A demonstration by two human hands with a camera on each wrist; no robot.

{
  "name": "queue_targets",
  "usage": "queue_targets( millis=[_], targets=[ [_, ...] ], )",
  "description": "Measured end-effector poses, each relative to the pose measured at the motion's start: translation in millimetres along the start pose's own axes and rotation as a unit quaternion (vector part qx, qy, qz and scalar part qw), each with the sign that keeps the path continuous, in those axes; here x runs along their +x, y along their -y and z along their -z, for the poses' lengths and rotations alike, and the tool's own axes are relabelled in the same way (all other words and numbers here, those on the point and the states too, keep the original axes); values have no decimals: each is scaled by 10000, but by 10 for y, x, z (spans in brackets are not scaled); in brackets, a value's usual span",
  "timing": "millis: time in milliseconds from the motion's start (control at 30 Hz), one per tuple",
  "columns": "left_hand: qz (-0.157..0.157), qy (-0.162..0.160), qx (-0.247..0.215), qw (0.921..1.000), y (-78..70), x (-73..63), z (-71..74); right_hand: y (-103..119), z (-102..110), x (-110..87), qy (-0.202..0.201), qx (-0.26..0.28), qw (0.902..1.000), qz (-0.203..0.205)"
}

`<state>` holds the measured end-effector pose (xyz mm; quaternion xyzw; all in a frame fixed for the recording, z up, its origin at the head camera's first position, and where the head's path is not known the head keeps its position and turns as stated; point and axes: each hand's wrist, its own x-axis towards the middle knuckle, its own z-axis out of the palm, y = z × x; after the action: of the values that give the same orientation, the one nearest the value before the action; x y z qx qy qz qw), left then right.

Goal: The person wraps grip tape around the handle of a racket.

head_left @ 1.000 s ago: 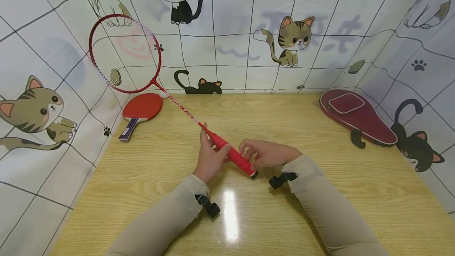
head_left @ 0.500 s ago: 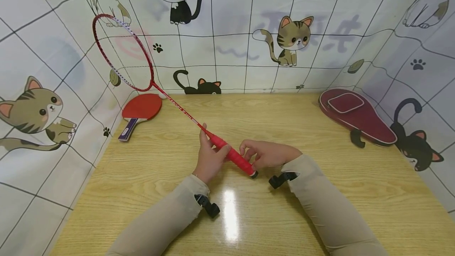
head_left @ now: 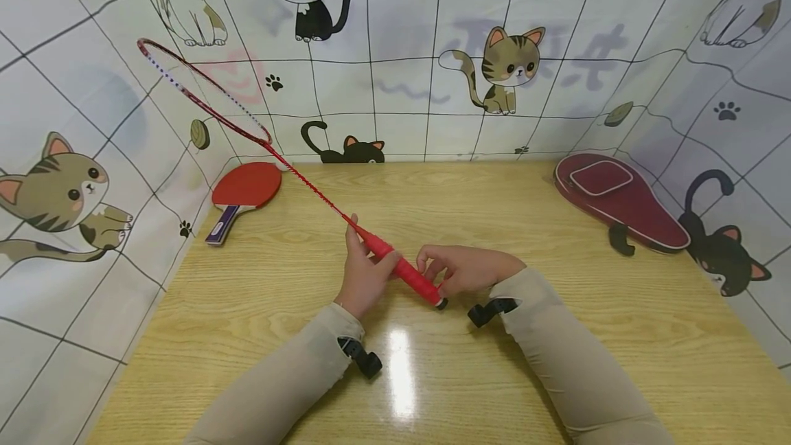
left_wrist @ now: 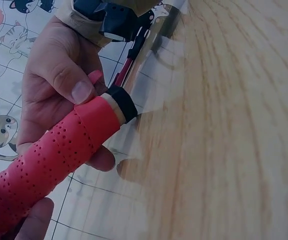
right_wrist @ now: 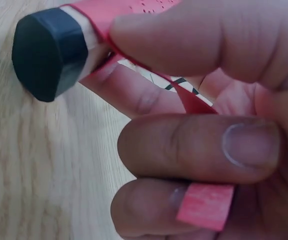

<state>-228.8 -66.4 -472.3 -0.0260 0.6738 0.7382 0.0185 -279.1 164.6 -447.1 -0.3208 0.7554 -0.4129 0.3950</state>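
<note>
A red badminton racket [head_left: 309, 184] slants across the head view, its stringless-looking head up at the left and its handle low at the centre. My left hand [head_left: 362, 279] grips the upper handle between thumb and fingers. Perforated red grip tape [left_wrist: 51, 152] covers the handle, stopping just short of the black butt cap [right_wrist: 49, 55]. At that end my right hand [head_left: 467, 268] presses its thumb on the tape. The tape's loose tail [right_wrist: 206, 205] runs into the right hand's curled fingers and sticks out between them. Part of the tail is hidden inside the palm.
A red table tennis bat [head_left: 247, 186] lies at the table's back left, against the cat-print cloth [head_left: 408, 88]. At the back right lies a dark red bat case [head_left: 618, 201] with a black strap. Wood-grain table [head_left: 494, 376] stretches around the arms.
The racket has rolled about its shaft, so its round head now shows almost edge-on as a thin oval. Both hands stay in nearly the same place on the handle.
</note>
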Motion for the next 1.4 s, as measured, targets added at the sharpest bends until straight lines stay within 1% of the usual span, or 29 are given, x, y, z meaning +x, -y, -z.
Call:
queue_targets(
  millis=[133, 333, 567, 800, 900, 1000, 1167, 1400],
  targets=[
    [3, 17, -82, 10000, -9, -10, -9, -10, -10, 1, -11, 16, 10000, 26],
    [-3, 28, 61, 10000, -15, -21, -9, -17, -20, 8, -35, -63, 10000, 46],
    [25, -81, 81, 9999, -3, -5, -3, -16, 3, 10, 82, -59, 9999, 71],
    [70, -204, -46, 9998, -4, -4, -8, -25, -12, 24, -59, -252, 9996, 130],
    [50, -216, -45, 9997, -12, -5, -13, -24, -24, 28, -133, -385, 9990, 193],
    [13, -220, -29, 9998, -23, -7, -19, -16, -24, 22, -170, -393, 9989, 182],
    [10, -217, -82, 9997, -34, -8, -22, 0, -5, 8, -88, -327, 9993, 155],
    [49, -184, -338, 9992, -14, -3, -14, 11, -1, 10, -8, -387, 9990, 228]
  ],
)
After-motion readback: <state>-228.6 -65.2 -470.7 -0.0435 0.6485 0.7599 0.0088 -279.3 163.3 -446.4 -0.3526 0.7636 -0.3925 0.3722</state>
